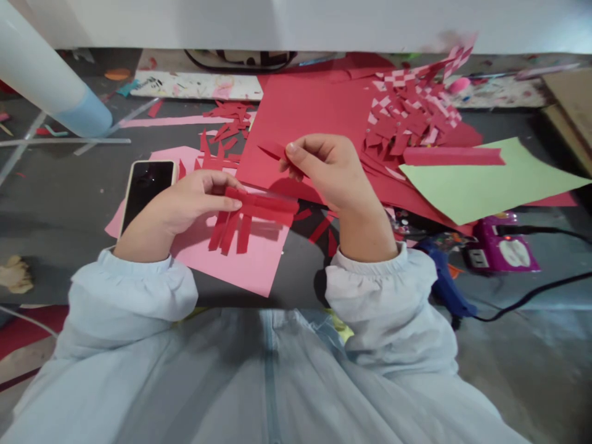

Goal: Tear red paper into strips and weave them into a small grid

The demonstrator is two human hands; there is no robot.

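Observation:
Between the thumb and fingers of my left hand (pixel 182 200) is a red paper piece with cut strips (pixel 268 209); several of its strips hang down over a pink sheet (pixel 254 271). My right hand (pixel 335 169), raised a little higher, pinches a small pointed red paper strip (pixel 272 149) that sticks out to the left. The two papers are apart. Beneath my right hand lies a large red sheet (pixel 305 102). Cut red scraps (pixel 231 114) are scattered beyond my left hand.
A phone (pixel 150 179) lies by my left wrist. Woven red-and-pink paper pieces (pixel 411 111) are heaped at the back right, near a green sheet (pixel 485 185). A blue glue gun (pixel 446 277) and a purple box (pixel 504 246) with cables sit right. A white-and-blue cylinder (pixel 55 74) leans in at left.

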